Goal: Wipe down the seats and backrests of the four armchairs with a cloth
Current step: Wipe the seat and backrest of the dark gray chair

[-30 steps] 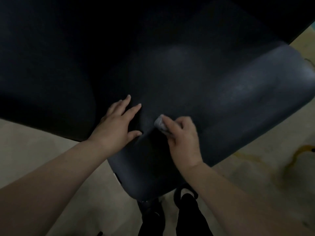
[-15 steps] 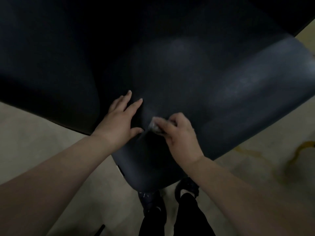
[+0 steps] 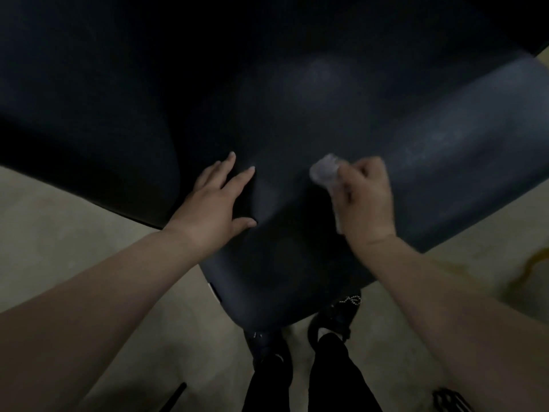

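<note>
Hands are working on a dark armchair (image 3: 341, 120) that is filling the upper part of the view, its surface matte and faintly shining in a pale patch toward the far middle. The left hand (image 3: 217, 200) is lying flat on the chair near its front edge, fingers straight and slightly spread, thumb stretched out to the side, gripping nothing. The right hand (image 3: 364, 200) is sitting just beside it, apart from it, with its fingers curled around a small pale cloth (image 3: 325, 172); the cloth is bunched and sticking out past the knuckles toward the left hand, touching the chair's surface, and a strip of it is showing below the palm too. This hand and the cloth are blurred. The chair's rounded front corner is hanging over a pale floor (image 3: 74, 221), and the person's two dark shoes (image 3: 338, 319) and dark trouser legs are standing just under that corner. A yellowish stain (image 3: 534, 263) is marking the floor at the right edge of the view.
</note>
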